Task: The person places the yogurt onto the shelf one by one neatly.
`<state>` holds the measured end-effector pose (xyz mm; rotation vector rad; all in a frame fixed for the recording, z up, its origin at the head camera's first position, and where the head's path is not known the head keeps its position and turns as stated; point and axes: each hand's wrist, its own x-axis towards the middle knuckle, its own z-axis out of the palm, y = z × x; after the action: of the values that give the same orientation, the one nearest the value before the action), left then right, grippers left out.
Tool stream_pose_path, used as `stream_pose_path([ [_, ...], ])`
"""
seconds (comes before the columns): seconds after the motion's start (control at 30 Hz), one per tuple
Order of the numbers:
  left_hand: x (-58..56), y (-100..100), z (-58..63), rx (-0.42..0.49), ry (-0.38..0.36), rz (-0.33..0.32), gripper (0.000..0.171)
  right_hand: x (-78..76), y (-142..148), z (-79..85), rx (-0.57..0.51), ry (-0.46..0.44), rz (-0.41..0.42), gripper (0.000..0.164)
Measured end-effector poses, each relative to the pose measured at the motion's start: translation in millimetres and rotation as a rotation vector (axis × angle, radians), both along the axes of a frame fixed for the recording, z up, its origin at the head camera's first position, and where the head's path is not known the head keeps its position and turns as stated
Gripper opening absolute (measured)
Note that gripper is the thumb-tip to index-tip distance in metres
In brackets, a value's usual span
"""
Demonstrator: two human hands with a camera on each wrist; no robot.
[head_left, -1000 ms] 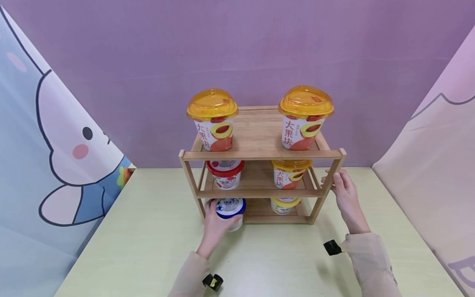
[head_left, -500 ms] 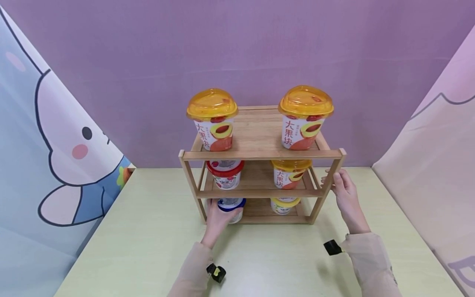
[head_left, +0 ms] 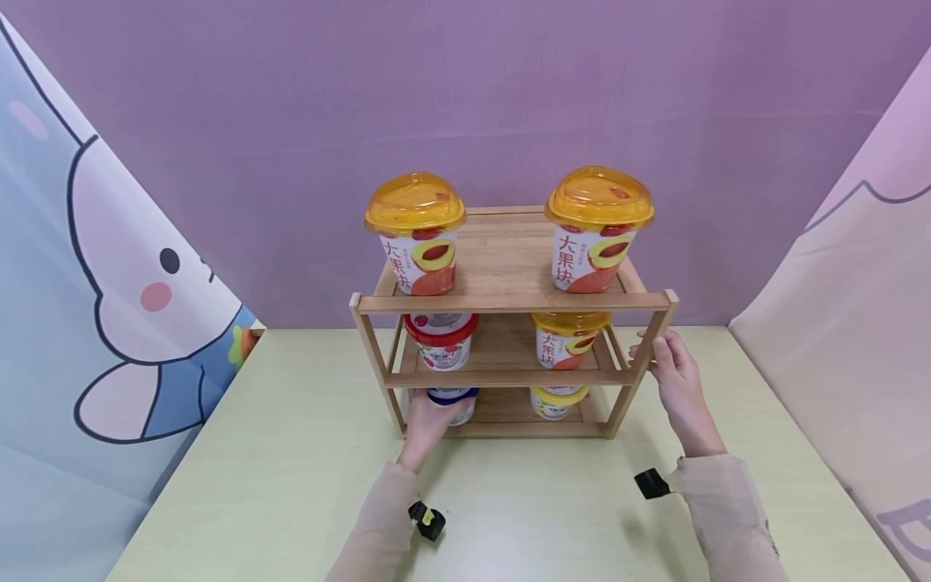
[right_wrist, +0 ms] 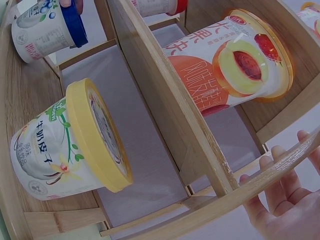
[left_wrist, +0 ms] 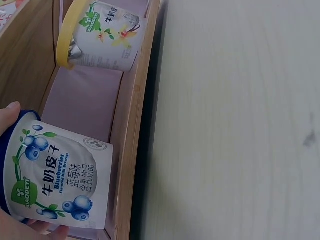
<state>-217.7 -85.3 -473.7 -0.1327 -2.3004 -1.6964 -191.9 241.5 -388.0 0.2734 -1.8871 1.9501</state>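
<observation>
A three-tier wooden rack (head_left: 509,303) stands on the table. On its bottom shelf, at the left, my left hand (head_left: 427,422) grips a blue-lidded blueberry yogurt cup (left_wrist: 60,172) round its lid end. In the left wrist view the cup's base is close to the shelf's front rail; whether it rests on the shelf is not clear. My right hand (head_left: 682,388) holds the rack's right front post, its fingers (right_wrist: 276,192) passing behind the wood. A yellow-lidded vanilla cup (right_wrist: 55,145) sits on the same bottom shelf at the right.
Two orange-domed peach cups, one left (head_left: 418,234) and one right (head_left: 598,230), stand on the top shelf. The middle shelf bears a red-lidded cup (head_left: 442,343) and another orange-lidded peach cup (head_left: 567,341). A purple cloth (head_left: 509,97) hangs behind the table (head_left: 305,469).
My left hand has moved the blue-lidded cup forward, from the rack's front edge in onto the left of the bottom shelf. My right hand stays at the post.
</observation>
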Motion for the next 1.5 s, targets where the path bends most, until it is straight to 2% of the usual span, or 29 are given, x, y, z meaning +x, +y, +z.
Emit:
stream_pose_path([
  [0.17, -4.1, -0.2, -0.9, 0.038, 0.052, -0.011, 0.1, -0.4, -0.2, 0.0, -0.008, 0.004, 0.003, 0.026],
  [0.37, -6.7, -0.4, -3.9, 0.077, 0.047, -0.037, 0.097, -0.5, 0.0, -0.3, 0.001, 0.007, -0.002, 0.019],
  [1.07, -8.0, 0.4, -8.4, 0.066, 0.069, -0.05, 0.093, -1.4, 0.2, -0.5, -0.01, 0.007, 0.002, 0.016],
  [1.17, -5.3, 1.0, -6.5, 0.053, 0.044, -0.04, 0.094, -1.1, 0.0, 0.0, -0.009, 0.006, 0.002, 0.016],
  [1.23, 2.4, 3.1, 4.1, 0.058, 0.015, -0.032, 0.093, -0.7, -0.2, 0.4, -0.007, 0.004, 0.002, 0.017],
  [1.33, 6.8, 4.2, 6.9, 0.043, -0.032, -0.005, 0.092, -0.4, -0.4, 0.6, -0.003, 0.003, 0.0, 0.018],
  [1.4, 9.1, 4.7, 8.3, 0.042, -0.051, 0.009, 0.092, -0.1, -0.5, 0.7, -0.002, 0.003, 0.0, 0.018],
  [1.47, 6.6, 3.5, 0.4, 0.028, -0.063, 0.025, 0.094, 0.1, -0.4, 0.7, -0.003, 0.002, 0.002, 0.017],
  [1.5, 7.9, 3.6, 0.8, 0.029, -0.062, 0.03, 0.093, 0.3, -0.4, 0.7, -0.002, 0.001, 0.003, 0.017],
])
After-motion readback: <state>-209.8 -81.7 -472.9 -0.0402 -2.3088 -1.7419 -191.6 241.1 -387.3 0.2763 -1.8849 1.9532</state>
